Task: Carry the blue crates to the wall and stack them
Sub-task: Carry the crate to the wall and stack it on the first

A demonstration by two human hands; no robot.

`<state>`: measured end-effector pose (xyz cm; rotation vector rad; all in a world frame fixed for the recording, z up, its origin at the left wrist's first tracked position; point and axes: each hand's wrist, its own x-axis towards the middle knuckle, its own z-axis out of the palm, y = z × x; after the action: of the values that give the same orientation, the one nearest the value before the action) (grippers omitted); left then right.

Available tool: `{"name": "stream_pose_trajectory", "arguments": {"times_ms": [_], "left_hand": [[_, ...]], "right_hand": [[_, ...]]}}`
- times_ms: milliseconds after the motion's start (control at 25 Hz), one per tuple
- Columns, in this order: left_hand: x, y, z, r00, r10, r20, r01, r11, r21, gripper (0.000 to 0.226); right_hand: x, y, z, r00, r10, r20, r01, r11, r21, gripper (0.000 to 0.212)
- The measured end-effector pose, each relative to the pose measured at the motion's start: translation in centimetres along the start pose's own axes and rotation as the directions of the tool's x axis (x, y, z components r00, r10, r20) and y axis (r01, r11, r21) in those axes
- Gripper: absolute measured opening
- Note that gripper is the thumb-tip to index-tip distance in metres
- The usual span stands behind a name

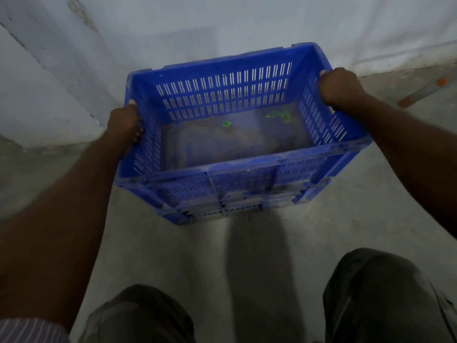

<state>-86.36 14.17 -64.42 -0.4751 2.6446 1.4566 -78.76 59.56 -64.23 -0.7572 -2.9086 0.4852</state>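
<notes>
A blue slotted plastic crate (237, 167) fills the middle of the head view, close to a pale wall (222, 26). My left hand (125, 123) grips its left rim and my right hand (340, 87) grips its right rim. The crate holds only a dusty floor and a few small green scraps (226, 123). Below its front edge show the blue slotted walls of other crates (222, 209), and the held crate sits on or just over them; I cannot tell whether it rests fully.
Grey concrete floor (247, 256) lies between the crates and my knees (371, 293). The wall meets a side wall in a corner at the left (49, 82). A long stick with an orange end (420, 94) lies on the floor at the right.
</notes>
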Motion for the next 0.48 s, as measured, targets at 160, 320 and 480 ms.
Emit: {"name": "stream_pose_trajectory", "arguments": {"times_ms": [160,320,480], "left_hand": [[-1.1,0.3,-1.2,1.000,0.008,0.016,-0.010,0.995,0.096,0.053],[-5.5,1.6,-3.8,0.997,0.001,0.079,-0.014,0.986,0.164,0.037],[-12.7,4.8,-7.4,1.000,-0.004,0.014,0.001,0.976,0.219,0.042]], "right_hand": [[-3.6,-0.4,-1.6,0.999,0.004,0.039,-0.011,0.986,0.168,0.053],[-10.6,-3.2,-4.1,0.964,0.266,-0.018,-0.265,0.963,0.054,0.047],[-18.2,-4.9,-11.5,0.964,0.258,0.068,-0.259,0.966,0.011,0.053]]}}
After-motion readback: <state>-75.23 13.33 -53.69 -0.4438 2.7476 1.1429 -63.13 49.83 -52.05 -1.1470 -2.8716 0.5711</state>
